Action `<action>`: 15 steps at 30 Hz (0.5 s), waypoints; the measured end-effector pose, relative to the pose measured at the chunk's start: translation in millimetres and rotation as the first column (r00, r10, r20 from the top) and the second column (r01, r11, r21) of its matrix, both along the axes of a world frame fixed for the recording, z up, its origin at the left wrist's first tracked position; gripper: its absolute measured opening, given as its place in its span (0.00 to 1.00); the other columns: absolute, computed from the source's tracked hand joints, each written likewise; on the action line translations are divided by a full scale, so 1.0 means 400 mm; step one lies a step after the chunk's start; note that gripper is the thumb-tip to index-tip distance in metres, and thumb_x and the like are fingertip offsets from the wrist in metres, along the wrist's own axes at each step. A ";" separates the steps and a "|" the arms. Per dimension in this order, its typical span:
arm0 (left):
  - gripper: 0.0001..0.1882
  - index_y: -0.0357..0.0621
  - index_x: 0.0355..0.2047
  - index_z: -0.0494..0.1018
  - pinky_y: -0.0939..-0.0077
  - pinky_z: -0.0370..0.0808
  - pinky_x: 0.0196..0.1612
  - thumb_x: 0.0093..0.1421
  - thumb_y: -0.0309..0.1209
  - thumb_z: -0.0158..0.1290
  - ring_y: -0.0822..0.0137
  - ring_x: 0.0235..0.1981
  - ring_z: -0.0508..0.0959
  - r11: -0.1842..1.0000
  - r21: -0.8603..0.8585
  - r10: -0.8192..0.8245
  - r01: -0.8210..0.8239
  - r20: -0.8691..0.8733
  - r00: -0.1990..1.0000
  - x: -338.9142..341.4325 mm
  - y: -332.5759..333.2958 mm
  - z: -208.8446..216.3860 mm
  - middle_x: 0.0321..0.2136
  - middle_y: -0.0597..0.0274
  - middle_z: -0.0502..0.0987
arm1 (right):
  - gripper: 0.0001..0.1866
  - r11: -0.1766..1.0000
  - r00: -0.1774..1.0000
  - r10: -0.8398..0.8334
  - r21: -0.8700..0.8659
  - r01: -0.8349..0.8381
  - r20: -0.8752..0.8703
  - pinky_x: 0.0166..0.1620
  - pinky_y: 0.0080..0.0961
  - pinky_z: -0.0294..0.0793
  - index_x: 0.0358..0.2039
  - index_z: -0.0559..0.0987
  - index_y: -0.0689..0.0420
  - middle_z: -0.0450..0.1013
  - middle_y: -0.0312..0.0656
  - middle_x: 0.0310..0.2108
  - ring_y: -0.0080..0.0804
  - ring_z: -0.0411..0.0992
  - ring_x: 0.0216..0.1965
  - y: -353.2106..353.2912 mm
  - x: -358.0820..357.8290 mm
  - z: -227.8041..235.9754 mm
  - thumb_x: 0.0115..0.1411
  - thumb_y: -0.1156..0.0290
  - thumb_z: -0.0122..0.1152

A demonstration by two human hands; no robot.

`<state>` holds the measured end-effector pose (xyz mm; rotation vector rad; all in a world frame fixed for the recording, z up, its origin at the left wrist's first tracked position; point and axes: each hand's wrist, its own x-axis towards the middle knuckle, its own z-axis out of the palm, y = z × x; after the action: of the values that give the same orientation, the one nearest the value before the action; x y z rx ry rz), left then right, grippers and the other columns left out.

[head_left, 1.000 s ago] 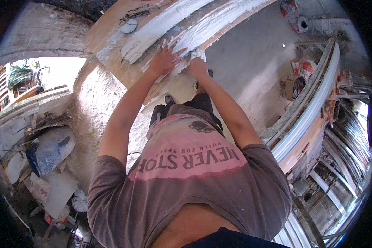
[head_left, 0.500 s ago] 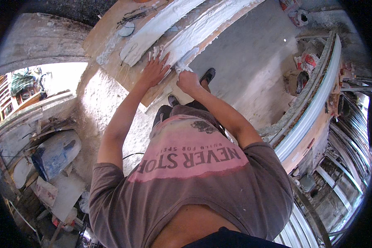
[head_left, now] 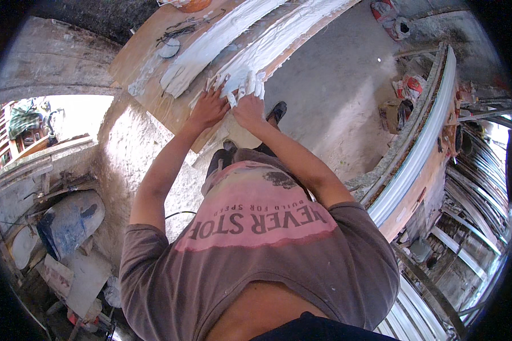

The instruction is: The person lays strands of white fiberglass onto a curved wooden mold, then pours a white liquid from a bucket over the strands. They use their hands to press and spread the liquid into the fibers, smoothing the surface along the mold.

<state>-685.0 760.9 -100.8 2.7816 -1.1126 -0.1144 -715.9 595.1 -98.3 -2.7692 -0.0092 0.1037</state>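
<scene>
A long strip of wet white plaster (head_left: pixel 284 37) with stringy fibres runs over a brown board (head_left: pixel 139 65), its near end under my hands. My left hand (head_left: pixel 210 108) lies on the left side of that end, fingers spread and coated in white. Right beside it, my right hand (head_left: pixel 249 105) rests on the plaster with its white-smeared fingers stretched out. Plaster partly hides the fingertips of both hands. To the left lies a second white strip (head_left: pixel 210 48), apart from my hands.
Farther up the board are a round whitish disc (head_left: pixel 169 48), dark tangled wires (head_left: pixel 182 29) and an orange bowl-like container (head_left: pixel 193 4). A curved long white moulding (head_left: pixel 418 153) stands at the right. A stained blue-and-white basin (head_left: pixel 74 216) sits at lower left.
My right hand has gone from closed at the strip's right edge to stretched out on its end, nearer my left hand. My left hand has stayed close to the same place.
</scene>
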 end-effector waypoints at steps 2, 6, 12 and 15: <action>0.23 0.57 0.59 0.66 0.47 0.35 0.68 0.66 0.43 0.36 0.48 0.68 0.47 1.000 0.016 -0.006 0.006 0.037 0.999 0.016 -0.009 -0.007 0.67 0.53 0.48 | 0.28 0.996 0.970 -0.019 0.079 0.039 -0.241 0.53 0.52 0.66 0.49 0.74 0.63 0.70 0.59 0.47 0.55 0.69 0.51 -0.001 0.012 0.013 0.51 0.58 0.59; 0.22 0.53 0.54 0.71 0.47 0.36 0.68 0.66 0.43 0.37 0.50 0.68 0.48 0.998 -0.055 -0.025 0.030 0.091 0.996 0.041 -0.029 -0.019 0.67 0.54 0.50 | 0.31 0.999 0.942 -0.032 0.007 0.036 -0.333 0.54 0.49 0.66 0.51 0.72 0.67 0.68 0.61 0.52 0.56 0.67 0.53 -0.025 0.044 0.026 0.52 0.55 0.57; 0.23 0.62 0.58 0.67 0.46 0.37 0.68 0.67 0.46 0.33 0.52 0.67 0.51 0.985 0.174 -0.014 -0.003 0.099 0.995 0.104 -0.114 -0.011 0.66 0.56 0.53 | 0.31 0.985 0.987 -0.106 -0.124 0.121 0.121 0.57 0.50 0.64 0.49 0.75 0.68 0.68 0.64 0.52 0.59 0.66 0.55 -0.085 0.108 -0.041 0.55 0.53 0.52; 0.24 0.69 0.62 0.62 0.46 0.36 0.68 0.68 0.49 0.30 0.51 0.68 0.50 0.996 0.085 0.006 -0.018 0.138 0.990 0.136 -0.146 -0.027 0.66 0.56 0.52 | 0.27 0.981 0.955 -0.194 -0.042 0.190 -0.224 0.56 0.50 0.65 0.44 0.79 0.64 0.71 0.63 0.48 0.58 0.70 0.52 -0.183 0.203 -0.070 0.56 0.54 0.48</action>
<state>-630.4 702.5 -111.7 2.9104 -1.1469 0.0322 -634.7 521.8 -126.4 -2.7436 0.3212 0.3703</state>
